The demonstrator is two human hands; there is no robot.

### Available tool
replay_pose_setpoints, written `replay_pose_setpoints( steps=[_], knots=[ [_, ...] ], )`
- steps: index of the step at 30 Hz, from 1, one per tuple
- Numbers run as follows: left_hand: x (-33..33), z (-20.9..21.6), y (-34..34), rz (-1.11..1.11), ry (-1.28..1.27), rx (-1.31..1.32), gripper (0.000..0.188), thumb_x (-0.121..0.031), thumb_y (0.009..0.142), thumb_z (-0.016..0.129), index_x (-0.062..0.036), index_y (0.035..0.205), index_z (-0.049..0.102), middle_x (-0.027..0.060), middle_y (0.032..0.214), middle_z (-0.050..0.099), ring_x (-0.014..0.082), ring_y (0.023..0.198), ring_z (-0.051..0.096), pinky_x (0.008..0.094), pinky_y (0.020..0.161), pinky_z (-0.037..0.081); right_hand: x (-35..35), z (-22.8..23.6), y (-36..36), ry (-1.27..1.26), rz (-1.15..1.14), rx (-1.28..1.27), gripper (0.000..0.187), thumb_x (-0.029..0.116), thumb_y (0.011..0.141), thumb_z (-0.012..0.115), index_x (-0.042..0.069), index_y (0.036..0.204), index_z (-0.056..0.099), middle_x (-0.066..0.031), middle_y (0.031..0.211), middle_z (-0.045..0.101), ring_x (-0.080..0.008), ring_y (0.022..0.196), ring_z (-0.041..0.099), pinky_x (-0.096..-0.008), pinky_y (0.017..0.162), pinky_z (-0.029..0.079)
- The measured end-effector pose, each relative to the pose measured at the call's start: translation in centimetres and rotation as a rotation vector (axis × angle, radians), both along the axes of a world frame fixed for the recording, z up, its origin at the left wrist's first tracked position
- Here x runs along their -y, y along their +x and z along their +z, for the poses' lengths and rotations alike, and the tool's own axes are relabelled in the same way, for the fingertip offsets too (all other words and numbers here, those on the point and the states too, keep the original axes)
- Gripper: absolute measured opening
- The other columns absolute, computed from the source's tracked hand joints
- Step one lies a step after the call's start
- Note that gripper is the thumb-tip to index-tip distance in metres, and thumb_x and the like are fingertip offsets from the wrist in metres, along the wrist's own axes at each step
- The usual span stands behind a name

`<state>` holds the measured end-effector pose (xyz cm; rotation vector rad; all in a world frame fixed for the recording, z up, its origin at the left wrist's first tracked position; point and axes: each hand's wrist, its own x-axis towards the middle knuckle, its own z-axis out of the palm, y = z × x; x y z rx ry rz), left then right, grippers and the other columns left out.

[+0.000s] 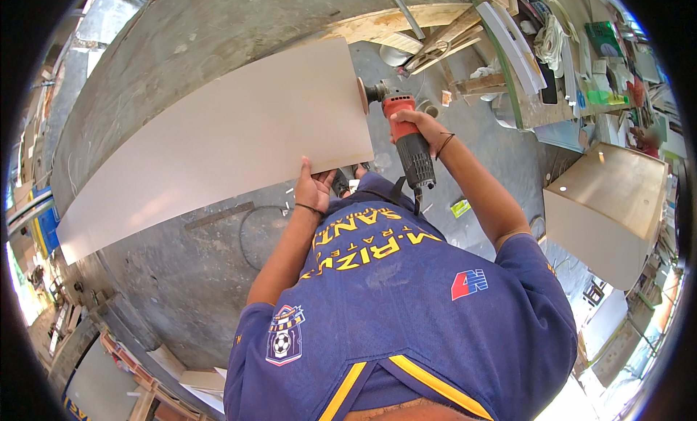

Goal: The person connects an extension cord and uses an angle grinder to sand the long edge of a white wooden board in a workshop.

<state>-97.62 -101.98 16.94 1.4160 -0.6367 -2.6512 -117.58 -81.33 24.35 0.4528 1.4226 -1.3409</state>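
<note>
A long pale panel stretches from the far left to the middle of the view. My left hand grips its near edge close to the right end, thumb on top and fingers underneath. In my right hand is a red and black angle grinder, held round its body. The grinder's disc stands edge-on at the panel's right end, touching or almost touching it. Whether the disc is spinning I cannot tell. A dark cord leaves the grinder's rear end.
At the right stands a pale box-shaped cabinet. A cluttered bench at the far right bears strips, a rope bundle and a green bottle. Wooden boards lie beyond the panel. A cable curls on the grey floor.
</note>
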Motion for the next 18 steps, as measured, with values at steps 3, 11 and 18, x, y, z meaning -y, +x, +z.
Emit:
replay_pose_setpoints(
  steps=[3, 11, 18],
  knots=[
    [0.0, -0.1, -0.1, 0.000, 0.000, -0.005, 0.041, -0.038, 0.093, 0.051, -0.0039, 0.117, 0.049, 0.0117, 0.113, 0.058, 0.0244, 0.103, 0.058, 0.0382, 0.091, 0.049, 0.3, 0.3, -0.6, -0.013, 0.006, 0.007, 0.040, 0.036, 0.070, 0.069, 0.004, 0.090, 0.057, -0.0112, 0.076, 0.064, -0.0197, 0.062, 0.064, -0.0312, 0.059, 0.053],
    [0.2, -0.3, 0.0, -0.007, -0.009, -0.002, 0.045, -0.039, 0.093, 0.050, -0.0019, 0.119, 0.048, 0.0129, 0.114, 0.057, 0.0265, 0.107, 0.056, 0.0394, 0.094, 0.048, 1.0, 0.3, -1.7, -0.032, 0.025, -0.011, 0.041, 0.037, 0.071, 0.068, 0.002, 0.090, 0.057, -0.0114, 0.077, 0.064, -0.0188, 0.060, 0.063, -0.0299, 0.056, 0.052],
    [0.0, 0.1, -0.1, -0.003, 0.007, 0.003, 0.046, -0.039, 0.094, 0.049, -0.0015, 0.120, 0.047, 0.0135, 0.116, 0.055, 0.0259, 0.110, 0.054, 0.0394, 0.097, 0.045, 1.3, -0.1, -2.6, -0.037, 0.031, -0.040, 0.041, 0.037, 0.073, 0.066, 0.000, 0.090, 0.057, -0.0117, 0.076, 0.063, -0.0168, 0.059, 0.062, -0.0277, 0.054, 0.052]
  ],
)
